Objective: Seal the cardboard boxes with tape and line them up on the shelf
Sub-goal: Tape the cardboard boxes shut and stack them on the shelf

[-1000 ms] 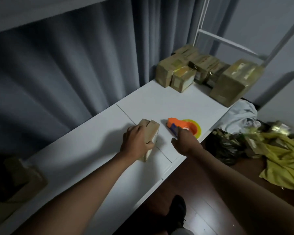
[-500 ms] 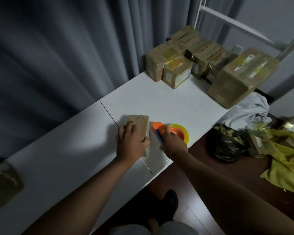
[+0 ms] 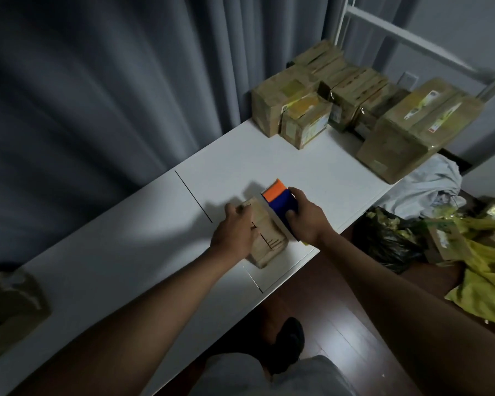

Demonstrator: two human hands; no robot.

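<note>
Head view: tape dispenser (image 3: 280,205) hovering at the far end of a small cardboard box (image 3: 266,235), about to lay a strip.

Box sitting near the front edge of the white shelf (image 3: 132,252), long axis running diagonally, far end pointing up-left toward the curtain (image 3: 97,95), near end toward the shelf lip. Left hand (image 3: 235,237) resting on top, fingers curled over the far-left edge, pinning it down. Right hand (image 3: 305,217) wrapped tight around the blue-and-orange dispenser, just right of the box. Could easily go sideways from here: box looks light, so a hard pull might skid it off the front edge, or tape might land crooked off the seam. Can't tell whether tape already touches cardboard. Finished boxes (image 3: 340,101) bunched at the far right end, not much of a line yet.
</note>
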